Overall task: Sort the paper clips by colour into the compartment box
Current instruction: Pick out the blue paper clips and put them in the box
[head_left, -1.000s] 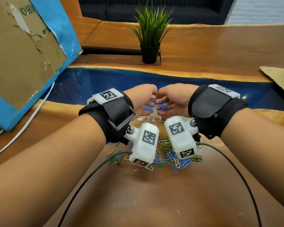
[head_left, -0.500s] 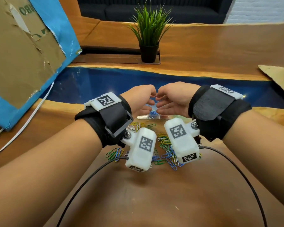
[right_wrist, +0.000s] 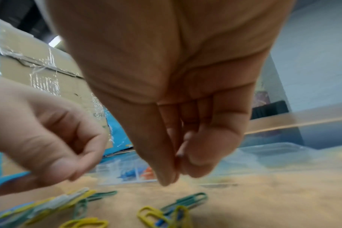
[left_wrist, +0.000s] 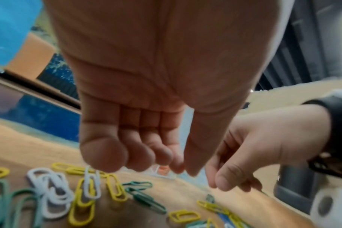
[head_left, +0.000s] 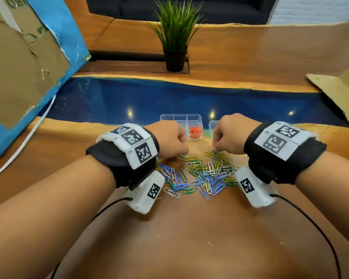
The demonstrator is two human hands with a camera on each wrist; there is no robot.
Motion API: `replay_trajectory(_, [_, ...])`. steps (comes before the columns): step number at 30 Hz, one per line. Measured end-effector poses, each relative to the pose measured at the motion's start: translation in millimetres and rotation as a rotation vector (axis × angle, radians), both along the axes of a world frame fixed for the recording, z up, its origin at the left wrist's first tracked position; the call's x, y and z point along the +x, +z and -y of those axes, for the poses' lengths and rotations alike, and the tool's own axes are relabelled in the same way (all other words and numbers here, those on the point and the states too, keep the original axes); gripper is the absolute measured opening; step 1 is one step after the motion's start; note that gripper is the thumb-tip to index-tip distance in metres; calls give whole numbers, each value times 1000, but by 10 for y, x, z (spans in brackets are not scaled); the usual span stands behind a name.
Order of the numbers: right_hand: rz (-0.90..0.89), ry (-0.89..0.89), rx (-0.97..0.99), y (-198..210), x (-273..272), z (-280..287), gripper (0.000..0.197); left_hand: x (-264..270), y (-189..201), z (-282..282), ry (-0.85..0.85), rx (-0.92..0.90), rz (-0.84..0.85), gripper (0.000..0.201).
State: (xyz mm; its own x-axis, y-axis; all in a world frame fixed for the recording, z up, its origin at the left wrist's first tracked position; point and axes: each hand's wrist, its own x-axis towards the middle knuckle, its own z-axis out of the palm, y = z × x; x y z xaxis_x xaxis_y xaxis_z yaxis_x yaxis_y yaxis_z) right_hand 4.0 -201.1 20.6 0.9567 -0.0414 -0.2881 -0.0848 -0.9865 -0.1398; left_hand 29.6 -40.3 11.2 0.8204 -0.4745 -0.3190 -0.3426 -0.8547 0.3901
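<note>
A loose pile of paper clips [head_left: 206, 174], blue, green, yellow and white, lies on the wooden table between my wrists. Behind it stands the clear compartment box [head_left: 180, 117], with orange clips [head_left: 195, 132] in one compartment and blue clips [right_wrist: 131, 174] in the one beside it. My left hand [head_left: 179, 155] hovers over the pile's far left edge with its fingers curled down, and I see nothing held in the left wrist view [left_wrist: 156, 166]. My right hand [head_left: 220, 149] hovers over the far right edge. Its thumb and fingertips are pressed together [right_wrist: 176, 174], with no clip visible between them.
Another clear container [head_left: 214, 124] peeks out behind my right hand. A taped cardboard box with blue covering [head_left: 28, 57] and a white cable [head_left: 28, 137] sit at the left. A potted plant [head_left: 174, 37] stands at the back, cardboard [head_left: 340, 87] at the right. Black camera cables [head_left: 310, 228] trail toward me.
Both hands were together over the box holding blue clips. They have since parted, drawn back toward me and dropped to the pile, and the blue clips are out of their fingers.
</note>
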Motion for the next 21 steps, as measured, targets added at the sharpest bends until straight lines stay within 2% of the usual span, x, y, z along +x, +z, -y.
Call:
replay_trajectory(2, [24, 14, -22, -23, 25, 50, 20, -4, -16, -1, -29, 48, 0, 8])
replay_trajectory(7, [-76, 114, -37, -82, 8, 90, 11, -18, -22, -70, -100, 155, -17, 6])
replay_trajectory(10, [-40, 141, -55, -121, -17, 74, 11, -20, -58, -127, -105, 214, -38, 12])
replay_trajectory(16, [-51, 161, -51, -124, -15, 121, 19, -47, -113, -176, -118, 232, -31, 15])
replay_trajectory(21, [-59, 239, -16, -130, -65, 56, 10, -39, -85, -197, -118, 215, -4, 12])
